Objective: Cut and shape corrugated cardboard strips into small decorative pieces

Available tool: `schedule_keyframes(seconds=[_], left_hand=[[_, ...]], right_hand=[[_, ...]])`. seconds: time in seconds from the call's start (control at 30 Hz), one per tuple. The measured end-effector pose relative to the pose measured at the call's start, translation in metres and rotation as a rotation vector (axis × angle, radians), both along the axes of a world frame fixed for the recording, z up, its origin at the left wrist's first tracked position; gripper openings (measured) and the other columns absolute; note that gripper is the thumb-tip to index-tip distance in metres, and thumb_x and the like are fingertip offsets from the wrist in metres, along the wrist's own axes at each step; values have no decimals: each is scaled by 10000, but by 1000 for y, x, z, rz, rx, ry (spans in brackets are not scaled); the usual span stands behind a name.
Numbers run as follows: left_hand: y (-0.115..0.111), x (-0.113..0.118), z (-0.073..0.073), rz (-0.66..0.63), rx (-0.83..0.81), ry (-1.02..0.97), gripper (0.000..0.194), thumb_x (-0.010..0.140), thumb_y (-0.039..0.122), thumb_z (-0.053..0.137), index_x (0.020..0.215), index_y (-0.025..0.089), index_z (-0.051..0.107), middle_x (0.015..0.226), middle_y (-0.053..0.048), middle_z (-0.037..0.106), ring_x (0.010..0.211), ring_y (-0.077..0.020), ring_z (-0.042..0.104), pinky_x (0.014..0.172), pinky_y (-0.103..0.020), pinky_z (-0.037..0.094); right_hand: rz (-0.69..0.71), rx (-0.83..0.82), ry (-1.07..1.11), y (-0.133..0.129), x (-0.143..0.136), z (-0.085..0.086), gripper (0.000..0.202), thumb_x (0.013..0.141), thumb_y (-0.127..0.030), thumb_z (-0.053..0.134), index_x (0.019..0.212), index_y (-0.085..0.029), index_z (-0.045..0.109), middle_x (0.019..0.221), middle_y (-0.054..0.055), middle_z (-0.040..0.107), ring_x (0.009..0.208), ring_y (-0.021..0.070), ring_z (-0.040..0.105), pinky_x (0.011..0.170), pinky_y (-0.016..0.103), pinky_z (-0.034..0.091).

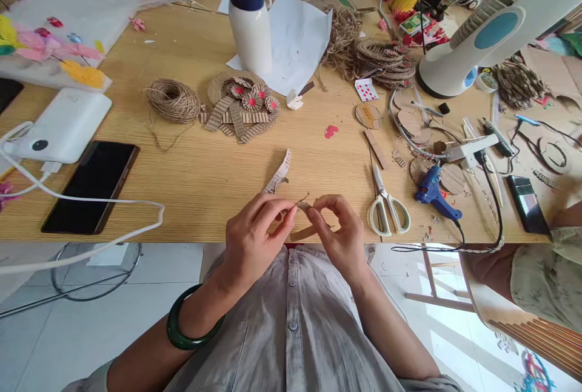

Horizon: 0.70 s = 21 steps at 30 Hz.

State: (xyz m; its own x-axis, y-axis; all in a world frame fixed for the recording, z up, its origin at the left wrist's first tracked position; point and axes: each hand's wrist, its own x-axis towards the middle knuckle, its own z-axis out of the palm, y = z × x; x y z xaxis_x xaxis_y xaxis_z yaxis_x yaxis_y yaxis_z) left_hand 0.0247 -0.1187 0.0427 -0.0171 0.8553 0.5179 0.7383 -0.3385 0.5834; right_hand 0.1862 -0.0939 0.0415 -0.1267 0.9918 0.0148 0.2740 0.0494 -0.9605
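Note:
My left hand is closed, its thumb and forefinger pinching a thin brown twisted strand. Close beside it, my right hand pinches the end of a narrow cardboard strip, part of which hangs below the fingers. The fingertips of both hands nearly meet over the table's front edge, so how strand and strip join is hidden. Just beyond my left hand lies a torn corrugated strip. White-handled scissors rest to the right of my right hand.
Further back are a twine ball, a cardboard piece with red-centred rosettes and a white bottle. A blue glue gun and power strip lie right, a phone left. Another person's leg shows at right.

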Motion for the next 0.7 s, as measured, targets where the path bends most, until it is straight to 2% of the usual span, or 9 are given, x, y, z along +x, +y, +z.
schedule_keyframes(seconds=[0.2,0.3,0.47,0.63,0.7], left_hand=[[-2,-1,-9,-4,81,109,168,839,84,679,971,185,656,901,-39,727,820,-146,697,769,-239,536],[-3,0,-11,-27,98,129,170,842,76,676,973,180,650,907,-45,728,818,-147,695,764,-242,537],[-4,2,-12,-56,65,100,167,855,78,664,985,181,650,909,-43,725,830,-141,690,791,-239,537],[-4,5,-13,-87,-10,3,161,861,86,658,989,184,670,926,-45,725,858,-140,690,822,-243,538],[-2,5,-12,-82,-59,-75,136,870,95,647,969,182,680,919,-44,723,858,-139,688,822,-243,541]], right_hand=[[78,-195,281,4,-3,-5,169,889,-361,668,934,-199,681,949,37,692,922,169,646,882,317,502],[84,-291,382,4,-7,-8,198,854,-393,704,905,-203,686,900,16,689,862,152,641,838,290,507],[53,-327,385,5,-12,-14,260,802,-438,742,831,-189,672,805,3,657,764,140,602,764,279,494],[41,-293,361,8,-11,-19,271,832,-447,699,796,-181,660,750,-1,636,725,130,574,721,261,471],[58,-289,353,7,-9,-19,258,842,-442,690,825,-187,656,793,8,653,760,136,594,748,264,481]])
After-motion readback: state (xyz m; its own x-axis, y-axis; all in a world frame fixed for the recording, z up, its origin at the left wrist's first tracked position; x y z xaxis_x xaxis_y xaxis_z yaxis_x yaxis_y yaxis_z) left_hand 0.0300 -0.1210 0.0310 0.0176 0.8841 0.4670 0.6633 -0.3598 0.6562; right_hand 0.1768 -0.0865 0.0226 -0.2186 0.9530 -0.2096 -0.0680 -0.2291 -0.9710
